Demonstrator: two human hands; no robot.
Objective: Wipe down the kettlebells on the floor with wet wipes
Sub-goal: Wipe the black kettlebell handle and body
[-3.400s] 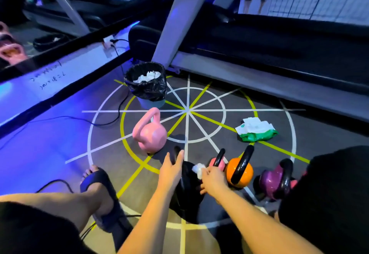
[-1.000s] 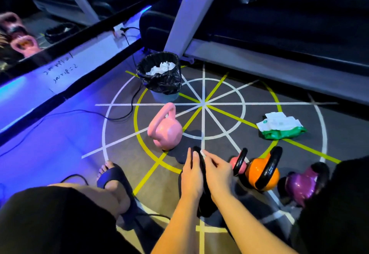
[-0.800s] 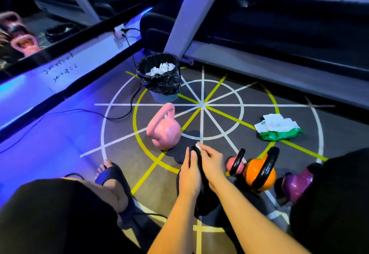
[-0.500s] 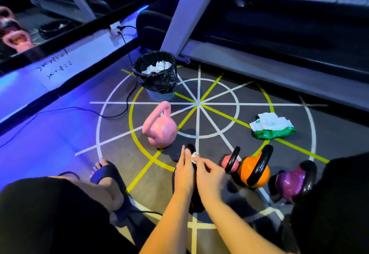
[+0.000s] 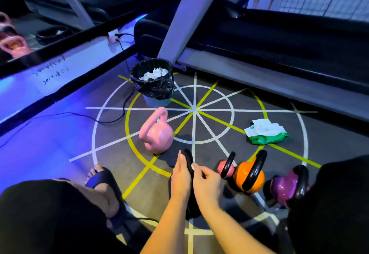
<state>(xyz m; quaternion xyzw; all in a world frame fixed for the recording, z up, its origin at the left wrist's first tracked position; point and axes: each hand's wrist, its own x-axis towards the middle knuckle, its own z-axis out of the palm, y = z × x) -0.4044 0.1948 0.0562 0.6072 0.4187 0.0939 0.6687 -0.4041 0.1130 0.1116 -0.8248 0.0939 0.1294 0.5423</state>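
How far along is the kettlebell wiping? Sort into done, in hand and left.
Done: crumpled wipes lie in the bin, so wiping has begun. In hand: the right hand pinches a wipe on the black kettlebell handle; the left hand rests on it. Left: unclear whether the large pink kettlebell, orange kettlebell or purple kettlebell is clean.

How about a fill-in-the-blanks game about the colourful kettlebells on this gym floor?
1. The big kettlebell nearest the bin is ____.
2. The right hand pinches a wipe at a kettlebell handle coloured ____.
3. The wipes pack lying on the floor has a wrapper coloured ____.

Missing words: pink, black, green.
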